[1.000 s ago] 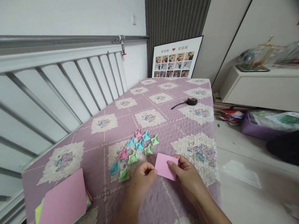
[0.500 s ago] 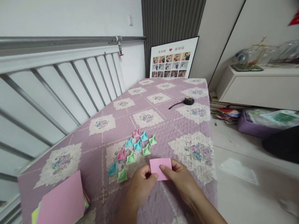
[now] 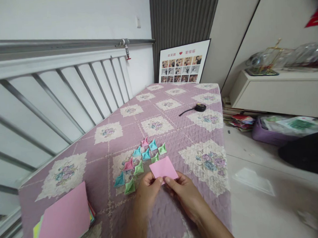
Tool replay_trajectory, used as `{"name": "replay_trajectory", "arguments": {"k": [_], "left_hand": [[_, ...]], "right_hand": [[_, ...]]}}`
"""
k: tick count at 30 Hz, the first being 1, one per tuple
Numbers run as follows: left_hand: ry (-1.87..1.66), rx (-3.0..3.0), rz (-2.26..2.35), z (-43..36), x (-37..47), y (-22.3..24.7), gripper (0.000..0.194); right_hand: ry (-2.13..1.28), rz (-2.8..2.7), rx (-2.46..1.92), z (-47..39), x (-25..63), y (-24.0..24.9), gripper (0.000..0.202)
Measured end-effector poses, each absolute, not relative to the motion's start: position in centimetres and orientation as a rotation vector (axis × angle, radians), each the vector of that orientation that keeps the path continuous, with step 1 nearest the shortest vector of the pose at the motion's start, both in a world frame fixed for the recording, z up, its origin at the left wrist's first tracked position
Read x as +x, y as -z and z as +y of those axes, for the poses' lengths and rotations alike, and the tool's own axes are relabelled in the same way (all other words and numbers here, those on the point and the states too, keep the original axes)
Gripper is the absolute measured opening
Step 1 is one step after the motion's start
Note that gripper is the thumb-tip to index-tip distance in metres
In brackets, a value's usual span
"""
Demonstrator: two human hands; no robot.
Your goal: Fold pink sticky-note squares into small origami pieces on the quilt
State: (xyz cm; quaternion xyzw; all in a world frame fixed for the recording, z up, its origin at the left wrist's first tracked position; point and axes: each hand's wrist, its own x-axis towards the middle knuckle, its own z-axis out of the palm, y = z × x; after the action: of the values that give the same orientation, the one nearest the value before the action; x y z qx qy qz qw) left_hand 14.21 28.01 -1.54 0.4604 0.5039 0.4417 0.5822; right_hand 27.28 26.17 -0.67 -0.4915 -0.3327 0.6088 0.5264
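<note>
A small pink sheet of paper is pinched between both hands above the quilted cover. My left hand grips its lower left edge, thumb on top. My right hand holds the lower right edge, its thumb beside the left thumb. Just beyond the hands lie several small folded paper shapes in green, blue and pink, among them a green one, a blue one and a pink one. One green shape is partly hidden behind the pink sheet.
A stack of coloured paper, pink on top, lies at the front left. Farther off on the floral quilt rests a black tape measure. White radiator bars run along the left. A white cabinet stands at right.
The pink sheet has turned from square-on to a tilted, diamond-like angle and covers part of a green shape. Both thumbs have come together at its near edge.
</note>
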Motion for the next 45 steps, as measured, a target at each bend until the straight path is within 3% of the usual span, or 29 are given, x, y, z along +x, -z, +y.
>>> {"name": "replay_trajectory", "arguments": {"k": [6,11,18,24,28,31,35,45], "left_hand": [[-0.929,1.047,1.189,28.5,13.8,2.7,0.032],[-1.054,0.909,1.001,28.2,13.8,2.7,0.034],[-1.096,0.737,0.779,27.2,14.4,1.3,0.03],[-1.126,0.799,0.821,27.2,14.4,1.9,0.029],[-1.058,0.957,1.087,27.7,14.2,2.3,0.029],[-0.934,1.117,1.245,27.9,13.9,2.1,0.025],[-0.812,1.253,1.246,27.8,13.9,1.7,0.024],[-0.81,1.193,1.192,27.7,14.0,2.2,0.026]], "right_hand": [[-1.16,-1.086,-1.307,26.2,26.7,0.4,0.027],[-0.778,-1.356,-1.324,25.3,26.8,-0.4,0.02],[-0.666,-1.455,-1.134,24.5,26.8,-1.2,0.013],[-0.741,-1.301,-1.167,24.6,27.3,-0.8,0.02],[-0.869,-1.029,-1.204,25.2,27.5,-0.3,0.018],[-1.031,-0.974,-1.187,25.6,27.7,-0.2,0.031],[-1.218,-1.039,-1.216,25.9,28.1,-0.3,0.03],[-1.259,-1.022,-1.298,25.7,28.3,-0.6,0.028]]}}
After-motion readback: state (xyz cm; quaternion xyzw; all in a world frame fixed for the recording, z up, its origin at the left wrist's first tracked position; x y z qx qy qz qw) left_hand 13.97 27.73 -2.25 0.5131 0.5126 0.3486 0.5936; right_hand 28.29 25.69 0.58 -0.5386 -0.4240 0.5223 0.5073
